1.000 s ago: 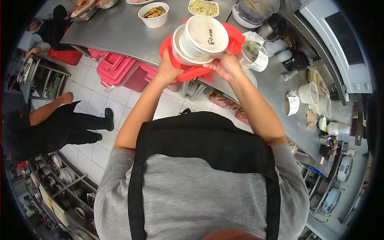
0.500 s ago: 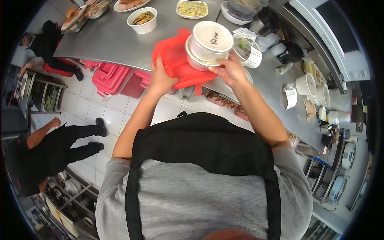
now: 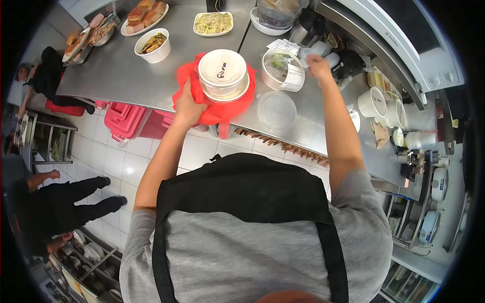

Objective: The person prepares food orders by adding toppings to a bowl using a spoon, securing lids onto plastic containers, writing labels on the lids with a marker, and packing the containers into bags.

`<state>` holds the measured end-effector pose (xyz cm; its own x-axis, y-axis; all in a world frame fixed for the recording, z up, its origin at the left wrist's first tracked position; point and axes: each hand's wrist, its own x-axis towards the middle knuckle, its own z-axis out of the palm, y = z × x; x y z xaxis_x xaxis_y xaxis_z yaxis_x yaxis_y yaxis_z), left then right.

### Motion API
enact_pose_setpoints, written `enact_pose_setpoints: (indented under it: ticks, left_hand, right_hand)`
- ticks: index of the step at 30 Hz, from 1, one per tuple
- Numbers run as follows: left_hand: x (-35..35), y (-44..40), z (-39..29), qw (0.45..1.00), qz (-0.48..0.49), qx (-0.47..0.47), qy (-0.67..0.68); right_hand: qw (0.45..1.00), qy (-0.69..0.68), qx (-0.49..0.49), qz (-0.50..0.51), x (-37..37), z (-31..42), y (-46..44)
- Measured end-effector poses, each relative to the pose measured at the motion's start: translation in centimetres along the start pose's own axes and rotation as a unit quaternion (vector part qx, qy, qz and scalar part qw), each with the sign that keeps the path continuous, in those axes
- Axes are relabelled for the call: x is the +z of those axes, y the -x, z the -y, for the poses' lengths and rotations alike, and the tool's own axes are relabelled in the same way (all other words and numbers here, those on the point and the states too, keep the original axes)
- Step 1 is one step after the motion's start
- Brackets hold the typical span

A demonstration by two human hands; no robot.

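My left hand (image 3: 189,108) is closed on the left side of a red plastic bag (image 3: 241,108). On the bag stands a lidded white tub (image 3: 222,70) with black handwriting on its lid, stacked over another round container (image 3: 230,97). My right hand (image 3: 320,69) is off the bag, stretched out over the counter just right of a white bowl (image 3: 270,80). That bowl has green food inside and a printed label on its clear lid. Its fingers look partly curled, but blur hides whether they hold anything. A clear round lid (image 3: 277,110) lies below the bowl.
On the steel counter (image 3: 101,76) stand a bowl of dark food (image 3: 153,45), a dish of yellowish food (image 3: 213,23) and a meat plate (image 3: 145,17). White tubs (image 3: 372,102) are at right. Pink bins (image 3: 126,121) sit below. A person in black (image 3: 60,207) stands at left.
My right hand has let go of the stacked tubs and moved right, beside the labelled bowl. The tubs and red bag have come down onto the counter edge, with my left hand still on the bag.
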<state>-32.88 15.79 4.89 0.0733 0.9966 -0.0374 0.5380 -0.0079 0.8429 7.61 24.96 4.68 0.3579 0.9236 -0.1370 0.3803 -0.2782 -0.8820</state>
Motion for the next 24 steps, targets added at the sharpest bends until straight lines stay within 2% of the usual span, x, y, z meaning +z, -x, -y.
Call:
enact_pose_setpoints:
  ticks: [1,2,3,5,6,9,12,14,17,19,21,24]
  left_hand:
    - [0.5,-0.2,-0.4,1.0,-0.006,-0.008,0.019]
    - [1.0,-0.4,-0.8,0.999,-0.013,-0.017,0.038]
    - [1.4,-0.6,-1.1,0.998,-0.019,-0.026,0.056]
    - [3.3,-2.1,-0.5,0.998,-0.028,0.026,0.042]
    - [4.4,-2.7,-0.4,0.998,-0.03,0.051,0.036]
    - [5.8,-3.8,-2.0,0.997,0.016,-0.022,0.067]
    - [5.2,-5.1,-0.2,0.995,-0.043,0.086,0.02]
    - [3.1,-3.8,-1.7,0.997,-0.025,0.064,-0.037]
    - [1.1,-2.0,-2.4,0.994,-0.012,0.041,-0.101]
    - [0.7,-1.3,-2.0,0.993,-0.013,0.034,-0.115]
    - [0.2,-0.9,-1.6,0.993,-0.019,0.037,-0.113]
    - [0.4,-0.7,-0.7,0.996,-0.02,0.022,-0.089]
  right_hand:
    - [0.996,-0.008,0.075,0.052,-0.3,-0.9,-1.9]
    - [0.963,-0.117,0.16,0.185,-0.5,-2.7,-3.9]
    - [0.959,-0.13,0.168,0.19,-0.4,-2.7,-3.6]
    - [0.95,-0.155,0.184,0.199,-0.2,-2.7,-2.3]
    - [0.956,-0.149,0.166,0.191,-0.3,-3.2,-2.4]
    - [0.98,-0.144,0.104,0.091,-1.5,-5.0,-2.0]
    - [0.995,-0.069,0.073,0.017,-5.3,-6.6,-1.5]
    - [0.999,-0.015,0.033,-0.009,-8.5,-7.2,-1.2]
    - [0.998,0.054,0.002,0.026,-12.7,-4.4,1.2]
    - [0.993,0.073,-0.017,0.088,-14.6,-0.7,3.0]
    - [0.979,0.118,-0.005,0.169,-14.9,4.6,5.0]
    - [0.958,0.068,-0.03,0.275,-12.2,10.1,6.1]
